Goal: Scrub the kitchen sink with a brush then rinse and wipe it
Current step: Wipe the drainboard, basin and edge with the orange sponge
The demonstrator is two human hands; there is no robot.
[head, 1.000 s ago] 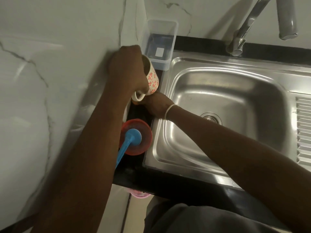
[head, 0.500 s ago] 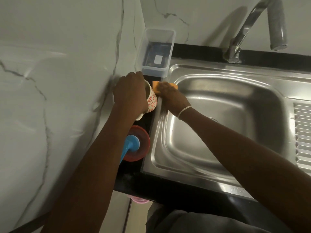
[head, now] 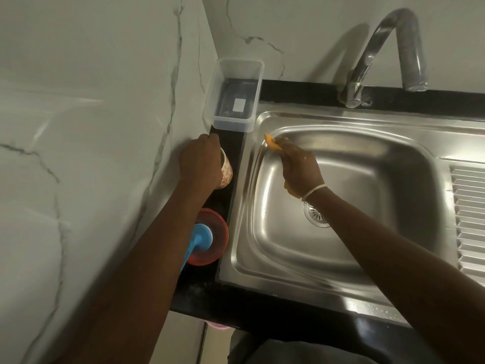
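The steel sink fills the right half of the view, its drain partly under my right wrist. My right hand grips an orange cloth and holds it against the basin's far-left inner corner. My left hand grips a floral mug from above on the black counter strip left of the sink. A blue-handled brush lies on a red round lid nearer to me on the same strip.
A clear plastic box stands at the back left corner. The curved tap rises behind the sink. Marble wall panels close in on the left. A ribbed drainboard lies at the right edge.
My right hand moved with the orange cloth from the sink's left rim into the basin's far-left corner. My left hand set the mug down lower on the counter strip.
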